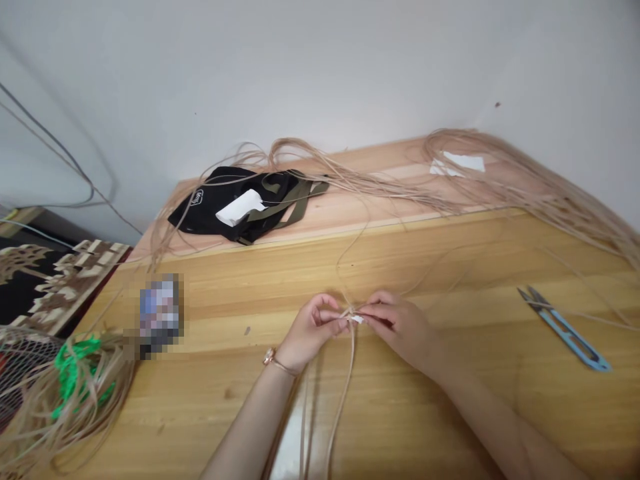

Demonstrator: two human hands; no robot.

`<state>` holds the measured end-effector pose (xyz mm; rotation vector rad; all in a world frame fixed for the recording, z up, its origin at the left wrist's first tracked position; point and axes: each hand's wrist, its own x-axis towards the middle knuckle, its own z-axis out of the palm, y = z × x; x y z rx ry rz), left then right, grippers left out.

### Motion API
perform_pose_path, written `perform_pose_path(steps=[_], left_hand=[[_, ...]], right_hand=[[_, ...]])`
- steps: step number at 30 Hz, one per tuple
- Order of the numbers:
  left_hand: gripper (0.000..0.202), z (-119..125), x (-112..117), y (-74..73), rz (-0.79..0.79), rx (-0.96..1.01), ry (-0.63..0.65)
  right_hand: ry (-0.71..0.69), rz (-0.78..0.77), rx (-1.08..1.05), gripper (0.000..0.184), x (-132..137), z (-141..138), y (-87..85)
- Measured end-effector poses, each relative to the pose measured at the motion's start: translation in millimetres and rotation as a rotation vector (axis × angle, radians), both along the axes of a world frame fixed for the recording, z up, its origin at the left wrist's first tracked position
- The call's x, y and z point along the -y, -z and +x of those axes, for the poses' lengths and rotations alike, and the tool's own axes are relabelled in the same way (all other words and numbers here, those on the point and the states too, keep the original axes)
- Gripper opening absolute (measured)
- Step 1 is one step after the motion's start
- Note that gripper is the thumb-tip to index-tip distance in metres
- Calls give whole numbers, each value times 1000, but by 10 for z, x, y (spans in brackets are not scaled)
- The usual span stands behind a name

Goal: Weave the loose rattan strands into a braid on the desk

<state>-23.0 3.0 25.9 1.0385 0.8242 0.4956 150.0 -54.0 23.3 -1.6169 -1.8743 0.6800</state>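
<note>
Both my hands meet over the middle of the wooden table (225,373), pinching thin tan cords (351,360) where they cross. My left hand (316,330), with a bracelet watch at its wrist, grips the cords from the left, thumb against forefinger. From the right, my right hand (397,327) pinches the same crossing. A small white scrap (358,320) shows between the fingertips, partly covered. Cord ends run down toward the table's near edge and up beyond the hands. Exactly how the strands cross is too small to make out.
Blue-handled thread snips (575,340) lie at right. A black bag (210,203) with white paper (241,208) on it rests at the back, among long loose cords (330,163). Bundled cord with a green tie (75,373) is at left, near a blurred-out object (160,313).
</note>
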Motion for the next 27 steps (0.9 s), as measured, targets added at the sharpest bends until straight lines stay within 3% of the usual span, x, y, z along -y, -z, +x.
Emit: perform_pose_path(steps=[10,19,27], left_hand=[[15,-62,22,50,520,-389,76],[17,-83,-71,30,415,-421,152],[15,-83,-91,-2,342,-415,144]], right_hand=[[-76,-61,-63,20,-16,34,-39],[-26,-113,-12,19,-10,45,7],[-42,-154,-32,18,-15,53,33]])
